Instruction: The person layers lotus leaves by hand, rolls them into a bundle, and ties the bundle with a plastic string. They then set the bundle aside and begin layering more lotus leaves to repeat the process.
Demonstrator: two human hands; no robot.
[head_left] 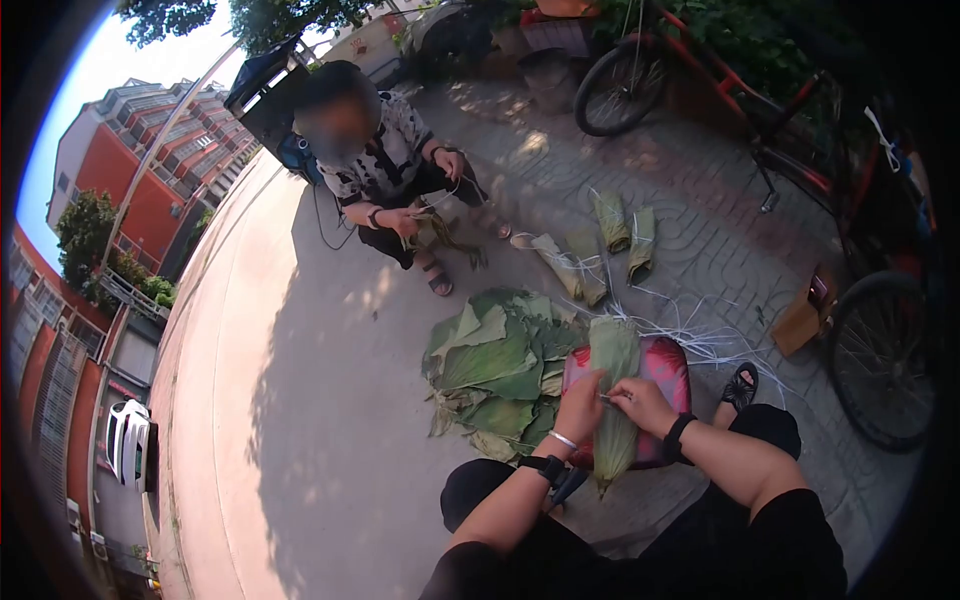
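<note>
Pale green and rolled lengthwise, a leaf bundle [614, 445] lies on a red patterned cushion [678, 375] between the person's knees, its narrow end pointing back toward the body and passing the cushion's near edge. Left hand [581, 403] and right hand [643, 405] meet over the middle of the roll, the fingers of both curled and pinched closed on a thin white string [604, 396], of which only a short bit shows between them. On the left wrist sit a pale bangle and a black watch; a black band circles the right wrist. Just left of the cushion, broad flat leaves [490, 362] are heaped on the paving. Loose white strings [700, 338] sprawl beyond the cushion and to its right, and past them lie four tied rolls [611, 222]. Across from the person, a co-worker [368, 172] squats with a string and some leaf strips in hand. An open cardboard box [797, 318] stands at the right, near a tricycle wheel [880, 360]
</note>
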